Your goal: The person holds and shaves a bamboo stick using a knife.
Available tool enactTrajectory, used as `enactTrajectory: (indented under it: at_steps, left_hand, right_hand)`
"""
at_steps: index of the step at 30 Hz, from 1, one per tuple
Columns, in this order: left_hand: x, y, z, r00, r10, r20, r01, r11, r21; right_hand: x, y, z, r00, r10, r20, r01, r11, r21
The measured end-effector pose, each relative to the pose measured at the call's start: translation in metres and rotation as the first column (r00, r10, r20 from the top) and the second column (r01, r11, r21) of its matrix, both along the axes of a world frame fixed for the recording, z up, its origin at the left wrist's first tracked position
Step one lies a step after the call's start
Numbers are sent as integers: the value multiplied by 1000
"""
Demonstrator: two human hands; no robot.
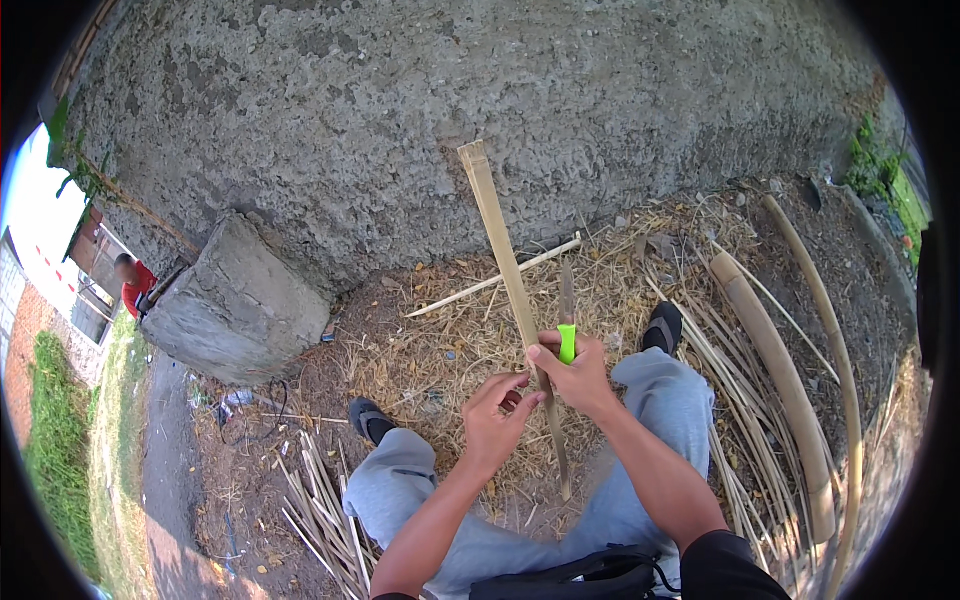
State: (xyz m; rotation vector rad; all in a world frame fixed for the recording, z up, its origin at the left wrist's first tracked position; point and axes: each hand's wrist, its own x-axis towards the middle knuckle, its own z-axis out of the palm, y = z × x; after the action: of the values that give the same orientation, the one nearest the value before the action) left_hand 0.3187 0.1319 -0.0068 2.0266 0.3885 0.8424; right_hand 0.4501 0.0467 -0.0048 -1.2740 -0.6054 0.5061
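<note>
A black pouch (575, 578) lay at the person's lap, between legs in pale blue trousers (400, 475). Just beyond it, the lower end of a long, flat bamboo strip (508, 265) hung over the ground between the knees. The left hand (494, 415) was half curled, thumb and fingertips a little apart beside the strip; whether it gripped the strip could not be told. The right hand (582, 376) was closed around the green handle of a knife (567, 345), blade pointing away from the body, its thumb against the strip. On the left part of the ground (460, 425) lay a heap of thin strips (325, 515); toward its right edge were more slender strips (750, 425), a thick bamboo piece (775, 385) and a thinner curved pole (832, 335). Straw-like shavings (400, 355) littered the middle. Near the ground's far edge, a pale stick (490, 281) lay aslant, and a concrete block (240, 305) stood at the far left corner, against a rough grey wall (500, 80). Beyond the block was a person in red (138, 288).
</note>
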Motion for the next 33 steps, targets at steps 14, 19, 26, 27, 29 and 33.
enactTrajectory:
  at_steps: [14,19,26,27,29,33]
  left_hand:
    - [-2,9,-26,983,105,-149,-105,994,11]
    - [1,3,-23,980,68,-185,-98,982,-162]
    - [-1,3,-20,975,-42,-217,-30,948,-318]
    - [0,2,-18,978,-70,-196,-19,908,-419]
    - [0,7,-16,990,-69,-127,-3,870,-492]
    - [-6,28,-3,987,58,-149,-110,920,-375]
  right_hand:
    - [-16,6,-5,998,49,-31,-50,998,-39]
    - [-12,7,-13,994,74,-75,-76,996,-34]
    - [-6,12,-9,987,8,-161,-8,1000,0]
    - [-3,14,-14,981,-3,-192,7,1000,24]
    - [1,14,-15,974,-14,-224,26,999,48]
    - [7,7,-14,958,103,-267,-94,994,47]
